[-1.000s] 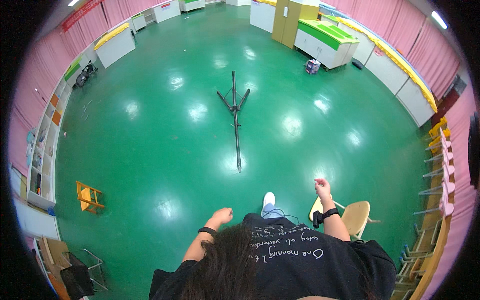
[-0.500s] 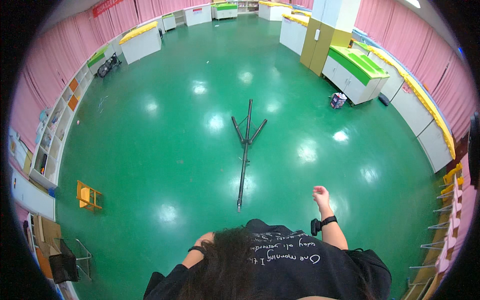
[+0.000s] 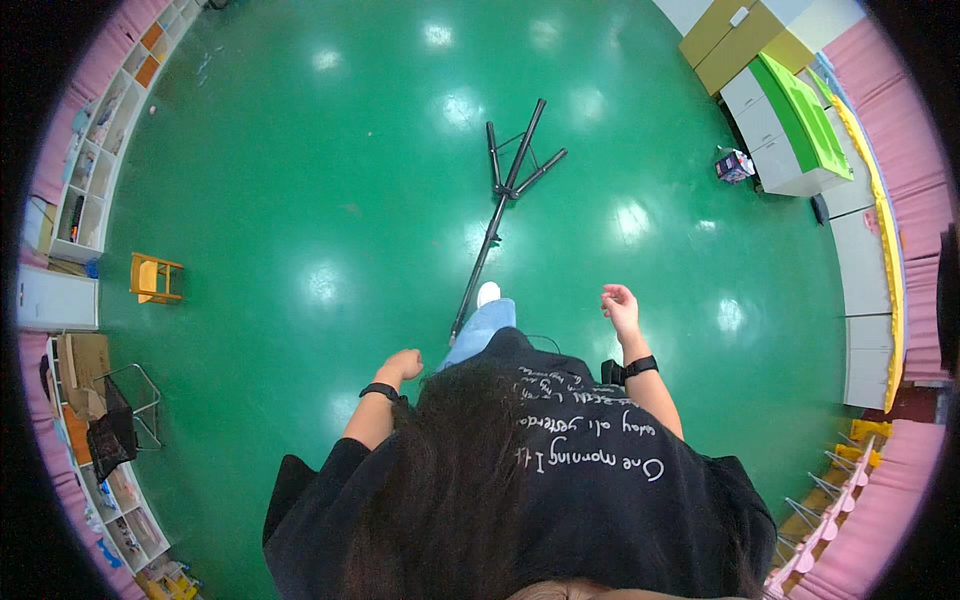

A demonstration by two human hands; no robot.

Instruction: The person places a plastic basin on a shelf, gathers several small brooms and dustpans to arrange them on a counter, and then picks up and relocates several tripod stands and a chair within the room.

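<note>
A black folding tripod stand (image 3: 485, 240) lies on the green floor ahead of me, its legs partly spread at the far end. The pole's near end is beside my leg in blue trousers (image 3: 482, 330). To the left of that end, my left hand (image 3: 405, 364) hangs in the air with its fingers curled in, holding nothing that I can see. My right hand (image 3: 621, 308) is raised to the right of the stand, empty, its fingers loosely bent and apart. Neither hand touches the stand.
A small wooden chair (image 3: 157, 279) stands at left, before white shelves (image 3: 92, 190). Below it is a black folding chair with a metal frame (image 3: 112, 432). At right are a white-and-green cabinet (image 3: 780, 135), a small printed box (image 3: 734, 166) and a row of white units (image 3: 862, 280).
The view has tilted down and moved forward, so the stand is closer to me. My leg and white shoe have come into view. My left hand has come out from behind the hair.
</note>
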